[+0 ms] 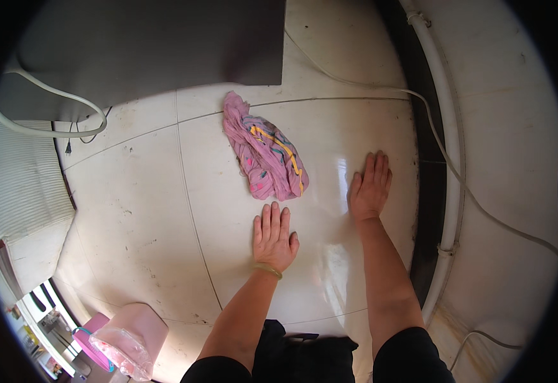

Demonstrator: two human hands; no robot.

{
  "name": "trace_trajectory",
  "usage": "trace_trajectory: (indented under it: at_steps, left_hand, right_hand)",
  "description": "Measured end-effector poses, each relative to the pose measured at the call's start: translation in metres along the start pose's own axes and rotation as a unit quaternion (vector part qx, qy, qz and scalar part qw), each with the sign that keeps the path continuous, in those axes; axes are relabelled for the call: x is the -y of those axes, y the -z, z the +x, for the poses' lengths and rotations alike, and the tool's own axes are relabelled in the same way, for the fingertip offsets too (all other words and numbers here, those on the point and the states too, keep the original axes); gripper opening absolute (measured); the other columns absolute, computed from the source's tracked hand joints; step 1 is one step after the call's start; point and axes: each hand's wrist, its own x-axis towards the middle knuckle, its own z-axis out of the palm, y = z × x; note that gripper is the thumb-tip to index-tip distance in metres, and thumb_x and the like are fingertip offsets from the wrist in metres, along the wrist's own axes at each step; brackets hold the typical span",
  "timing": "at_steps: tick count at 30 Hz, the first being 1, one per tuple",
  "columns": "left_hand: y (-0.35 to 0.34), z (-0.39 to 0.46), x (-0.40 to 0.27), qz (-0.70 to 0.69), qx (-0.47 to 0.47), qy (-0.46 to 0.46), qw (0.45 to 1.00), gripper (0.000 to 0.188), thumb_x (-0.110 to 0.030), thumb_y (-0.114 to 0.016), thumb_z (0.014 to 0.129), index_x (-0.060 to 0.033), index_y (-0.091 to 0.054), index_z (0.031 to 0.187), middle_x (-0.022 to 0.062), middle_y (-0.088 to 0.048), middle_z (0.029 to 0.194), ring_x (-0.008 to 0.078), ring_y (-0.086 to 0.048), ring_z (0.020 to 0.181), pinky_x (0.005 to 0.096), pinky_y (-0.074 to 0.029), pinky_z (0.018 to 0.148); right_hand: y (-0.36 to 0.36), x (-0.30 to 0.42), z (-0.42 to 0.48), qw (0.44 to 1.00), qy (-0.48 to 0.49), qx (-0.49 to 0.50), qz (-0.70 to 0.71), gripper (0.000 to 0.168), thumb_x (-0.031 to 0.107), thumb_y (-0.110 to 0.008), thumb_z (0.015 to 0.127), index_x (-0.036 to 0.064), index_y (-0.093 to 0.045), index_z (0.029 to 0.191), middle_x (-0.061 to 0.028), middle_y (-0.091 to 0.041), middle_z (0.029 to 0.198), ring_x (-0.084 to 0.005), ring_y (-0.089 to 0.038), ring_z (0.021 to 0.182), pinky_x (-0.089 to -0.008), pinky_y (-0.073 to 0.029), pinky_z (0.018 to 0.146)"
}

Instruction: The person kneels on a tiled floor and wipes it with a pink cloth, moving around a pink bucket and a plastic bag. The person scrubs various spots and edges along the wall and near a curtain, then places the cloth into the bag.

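Observation:
A crumpled pink cloth [269,153] with yellow, teal and dark markings lies on the pale tiled floor [140,215] in front of me. My left hand [275,242] rests palm down on the tile just below the cloth's near end, its fingertips a small gap from it. A pale bangle [269,271] circles that wrist. Farther right, apart from the cloth, my right hand [371,184] also presses flat to the floor, near the dark skirting. Both hands hold nothing, and their thumbs stand away from the fingers.
A dark cabinet [164,43] overhangs the far left floor, with a white hose [63,93] and a plug [68,146] nearby. Along the right wall run a white pipe [444,119] and a loose cable [432,115]. Behind left stands a pink bin [149,325] with a plastic liner.

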Motion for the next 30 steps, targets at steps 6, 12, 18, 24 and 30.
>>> trace_trajectory:
  at_steps: [6,12,18,24,30]
  left_hand:
    - [0.007,0.002,0.002,-0.019,-0.004,0.007,1.0,0.06,-0.029,-0.06,0.087,-0.0031,-0.049,0.14,0.0186,-0.037,0.153,0.035,-0.031,0.144,0.0498,-0.021,0.119]
    - [0.049,0.022,-0.004,-0.178,-0.121,0.097,0.972,0.046,-0.022,-0.076,0.078,-0.0064,-0.062,0.119,0.0115,-0.06,0.117,0.0294,-0.056,0.111,0.0464,-0.039,0.103]
    - [0.062,0.095,-0.001,-0.157,-0.092,0.283,0.942,0.034,-0.026,-0.078,0.077,-0.0112,-0.063,0.104,0.0043,-0.062,0.1,0.0255,-0.059,0.096,0.0426,-0.043,0.088]
    - [0.047,0.113,0.015,-0.16,-0.223,0.219,0.936,0.021,-0.007,-0.076,0.08,-0.0057,-0.061,0.094,0.0046,-0.062,0.092,0.0181,-0.058,0.075,0.0323,-0.048,0.068]
    - [0.092,0.132,-0.017,-0.29,-0.302,0.162,0.893,0.01,0.0,-0.066,0.091,-0.0051,-0.058,0.092,-0.0023,-0.057,0.082,0.0052,-0.048,0.07,0.0205,-0.039,0.056]
  right_hand:
    - [-0.002,0.003,0.002,1.0,0.002,-0.009,0.017,0.058,0.027,-0.047,0.096,0.003,-0.035,0.148,-0.0188,-0.03,0.156,-0.0374,-0.027,0.144,-0.0518,-0.021,0.118]
    - [0.003,0.003,0.001,1.0,-0.014,0.018,0.017,0.059,0.028,-0.047,0.096,0.003,-0.034,0.149,-0.0179,-0.028,0.158,-0.0358,-0.024,0.146,-0.0514,-0.019,0.119]
    - [0.0,0.002,0.001,1.0,-0.01,0.009,0.025,0.061,0.028,-0.048,0.096,0.004,-0.033,0.15,-0.0176,-0.028,0.158,-0.0353,-0.023,0.146,-0.051,-0.019,0.119]
    - [0.002,0.004,0.001,1.0,-0.01,0.012,0.022,0.061,0.028,-0.048,0.096,0.004,-0.033,0.15,-0.018,-0.028,0.158,-0.0358,-0.024,0.146,-0.0514,-0.019,0.119]
    - [0.002,0.001,0.001,1.0,-0.009,0.014,0.018,0.061,0.028,-0.049,0.096,0.003,-0.033,0.149,-0.0189,-0.03,0.157,-0.0362,-0.025,0.146,-0.0519,-0.02,0.118]
